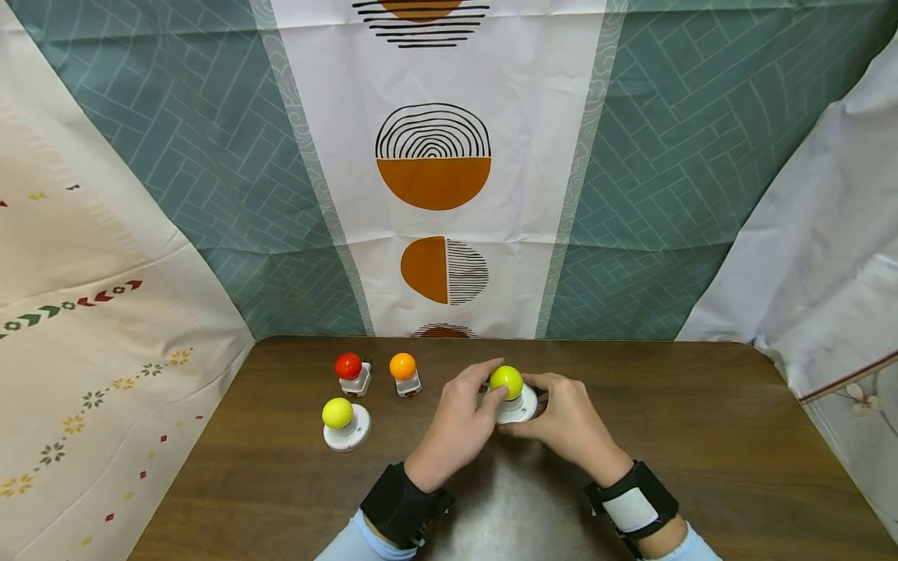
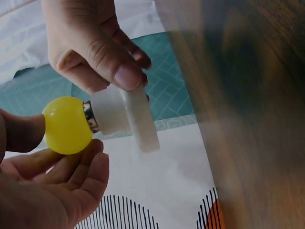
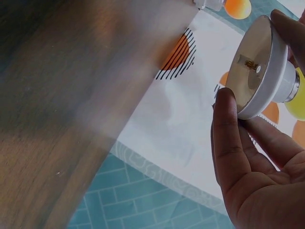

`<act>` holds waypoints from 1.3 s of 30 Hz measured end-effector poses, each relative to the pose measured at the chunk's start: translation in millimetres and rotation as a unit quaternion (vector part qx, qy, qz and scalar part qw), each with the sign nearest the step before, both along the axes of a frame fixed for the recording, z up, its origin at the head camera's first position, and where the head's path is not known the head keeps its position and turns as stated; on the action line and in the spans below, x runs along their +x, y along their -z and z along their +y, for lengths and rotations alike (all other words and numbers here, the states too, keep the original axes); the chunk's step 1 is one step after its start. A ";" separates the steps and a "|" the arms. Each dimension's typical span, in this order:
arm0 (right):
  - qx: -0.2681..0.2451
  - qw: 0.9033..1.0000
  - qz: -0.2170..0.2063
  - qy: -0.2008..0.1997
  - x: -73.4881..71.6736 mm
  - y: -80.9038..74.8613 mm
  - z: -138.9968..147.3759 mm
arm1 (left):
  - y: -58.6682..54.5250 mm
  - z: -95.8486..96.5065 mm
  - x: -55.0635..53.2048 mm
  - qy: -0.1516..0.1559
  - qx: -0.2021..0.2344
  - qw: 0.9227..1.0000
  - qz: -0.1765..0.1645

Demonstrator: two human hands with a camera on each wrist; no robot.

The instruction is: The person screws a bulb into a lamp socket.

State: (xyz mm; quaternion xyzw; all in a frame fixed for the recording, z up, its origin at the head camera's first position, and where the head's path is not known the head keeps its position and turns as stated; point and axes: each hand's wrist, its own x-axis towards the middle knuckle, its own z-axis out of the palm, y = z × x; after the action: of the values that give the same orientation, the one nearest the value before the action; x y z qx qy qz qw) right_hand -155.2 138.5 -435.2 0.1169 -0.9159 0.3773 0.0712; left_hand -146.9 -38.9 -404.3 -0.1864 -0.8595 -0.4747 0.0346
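Above the table, a yellow-green light bulb (image 1: 507,380) sits in a round white lamp holder (image 1: 521,407). My left hand (image 1: 459,417) pinches the bulb, its thumb on one side and fingers on the other. The left wrist view shows the bulb's metal collar (image 2: 90,116) partly outside the holder's neck. My right hand (image 1: 577,425) grips the holder by its flange, thumb and fingers on opposite edges. In the right wrist view the hollow underside of the lamp holder (image 3: 259,90) faces the camera, with a brass-coloured part inside.
To the left on the wooden table (image 1: 245,499) stand a red bulb (image 1: 348,366) and an orange bulb (image 1: 403,366), each in a small angular white holder. In front of them a yellow bulb (image 1: 337,413) stands in another round white holder. A patterned cloth (image 1: 519,195) hangs behind the table.
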 end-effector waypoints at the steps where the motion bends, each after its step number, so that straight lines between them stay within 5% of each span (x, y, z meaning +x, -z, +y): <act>1: 0.000 1.000 -0.001 0.000 0.0 0.1 0.0 | 0.1 -0.5 -0.3 0.007 -0.002 1.000 -0.003; 9: -0.018 1.000 -0.017 -0.002 1.4 -0.3 0.3 | -2.7 -2.7 -1.2 0.038 -0.001 0.999 -0.033; 18: -0.020 1.000 -0.001 0.007 1.1 -0.1 -1.3 | 0.4 -0.2 2.0 -0.067 0.053 0.996 -0.003; 24: -0.008 1.000 0.008 0.015 1.2 -1.3 -1.7 | 0.0 3.4 2.2 -0.088 0.060 0.994 -0.013; 31: 0.006 1.000 0.017 0.015 1.3 -2.9 -2.0 | -0.1 5.9 0.5 -0.090 0.062 0.994 0.013; 39: 0.007 1.000 0.023 0.007 2.2 -4.3 -0.9 | -3.6 3.7 0.3 -0.045 0.033 0.998 0.011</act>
State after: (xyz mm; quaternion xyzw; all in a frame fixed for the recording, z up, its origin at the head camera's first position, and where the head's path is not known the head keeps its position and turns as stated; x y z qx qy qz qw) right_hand -153.0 137.6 -431.0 0.1195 -0.9173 0.3679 0.0945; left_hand -146.6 -35.2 -400.7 -0.1519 -0.8502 -0.4990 0.0718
